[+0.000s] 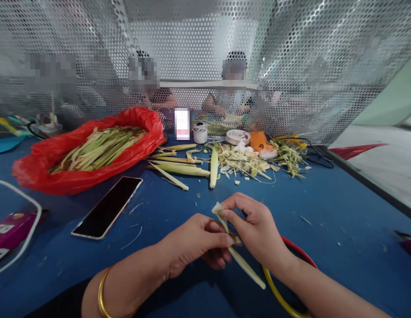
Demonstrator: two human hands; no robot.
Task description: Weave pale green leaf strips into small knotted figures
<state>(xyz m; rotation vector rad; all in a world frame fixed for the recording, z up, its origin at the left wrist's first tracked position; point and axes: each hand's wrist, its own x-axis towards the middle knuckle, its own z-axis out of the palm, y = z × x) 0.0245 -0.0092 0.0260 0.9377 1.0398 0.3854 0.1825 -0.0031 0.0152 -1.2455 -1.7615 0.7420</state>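
The strip (pixel 247 267), a pale length of husk, is in the person's hands, to the right of the phone (pixel 108 208). Both grips are narrow: the right hand (pixel 247 218) pinches its far end between thumb and fingers, and the left hand (pixel 208 240) pinches it partway down under the thumb.

It looks thin, so it could split along its length if the hands pull unevenly, or slip if either pinch loosens. The loose tail might snag on the loop (pixel 272 289), farther right of the phone; whether they touch, I cannot tell.

The strip's long axis runs aslant: its flared end points away, toward the phone's side, its tapered tail toward the person and away from the phone.

Beyond the phone lies the bag (pixel 36 172); beyond and right of it, husks (pixel 214 170), then scraps (pixel 240 161).
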